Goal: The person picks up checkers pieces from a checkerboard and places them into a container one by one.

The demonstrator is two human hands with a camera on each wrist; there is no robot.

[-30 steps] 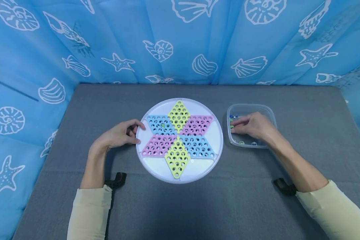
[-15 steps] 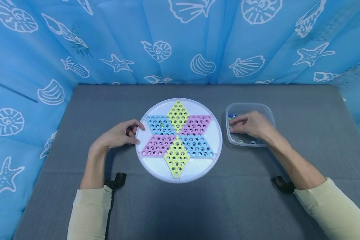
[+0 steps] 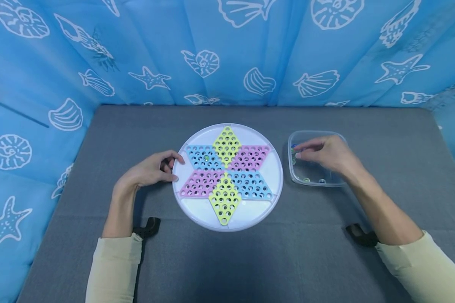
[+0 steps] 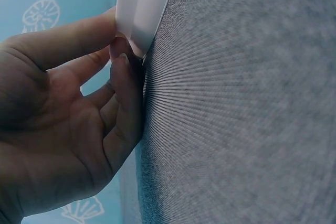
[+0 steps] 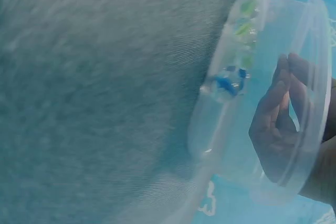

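A round white Chinese checkers board (image 3: 191,206) carries a star of yellow, pink and blue holed sections, and a green marble (image 3: 206,158) sits in the upper-left blue section. My left hand (image 3: 151,168) grips the board's left rim between thumb and fingers; in the left wrist view its fingertips meet the white edge (image 4: 143,9). My right hand (image 3: 330,153) is over the clear plastic container (image 3: 314,134), fingertips drawn together near its left wall. Whether a marble is between them I cannot tell. Blue marbles (image 5: 228,83) and green marbles (image 5: 244,27) show through the container's wall.
Two marbles (image 3: 322,181) lie near the container's front wall. The container stands just right of the board on a grey cloth-covered table (image 3: 250,269). A blue curtain (image 3: 235,50) with white shell drawings hangs behind the table's back edge.
My right hand has drawn up and slightly back from the marbles at the container's left side, its fingertips closer together. The left hand and the board stay in place.
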